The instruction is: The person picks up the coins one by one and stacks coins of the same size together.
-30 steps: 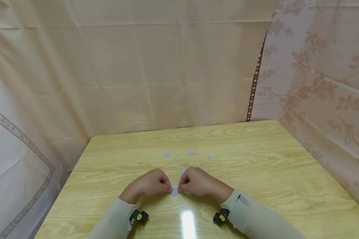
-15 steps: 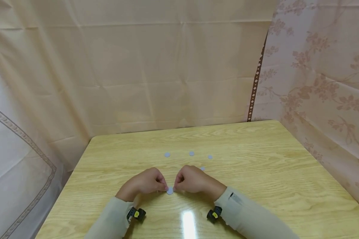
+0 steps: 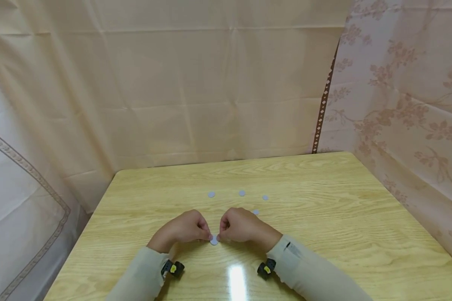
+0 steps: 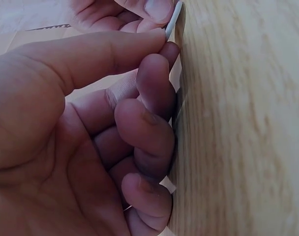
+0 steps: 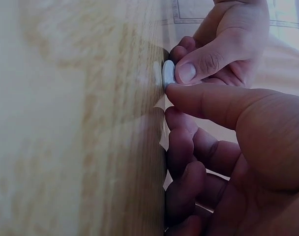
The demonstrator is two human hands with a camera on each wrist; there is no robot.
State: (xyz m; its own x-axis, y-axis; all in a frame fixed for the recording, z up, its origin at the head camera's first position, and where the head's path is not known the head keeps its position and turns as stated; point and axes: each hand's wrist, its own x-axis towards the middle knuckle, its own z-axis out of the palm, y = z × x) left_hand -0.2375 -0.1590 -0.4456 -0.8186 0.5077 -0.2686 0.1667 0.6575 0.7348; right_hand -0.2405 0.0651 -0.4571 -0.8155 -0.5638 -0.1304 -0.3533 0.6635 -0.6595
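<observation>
A small, thin, pale grey disc [image 3: 214, 241] is held low over the table between my two hands. My left hand [image 3: 184, 228] pinches its left edge between thumb and fingertips, and my right hand [image 3: 246, 225] does the same on the right edge. From the left wrist the disc [image 4: 174, 20] appears edge-on, tilted near the wood. In the right wrist view, the thumb of the left hand [image 5: 228, 51] lies against the disc [image 5: 168, 73]. Both hands' other fingers are curled, their knuckles close to the tabletop. The fingertips cover parts of the disc's rim.
Similar pale discs lie flat beyond the hands: a left one [image 3: 211, 194], a middle one [image 3: 242, 193], a right one [image 3: 265, 197] and a nearer one [image 3: 255, 212] beside the right hand. The wooden table [image 3: 324, 234] meets a hanging beige curtain [image 3: 211, 92] behind.
Both hands shifted slightly left with the disc, then stayed nearly still. Another disc, seen earlier just beyond the right hand, is now hidden behind it.
</observation>
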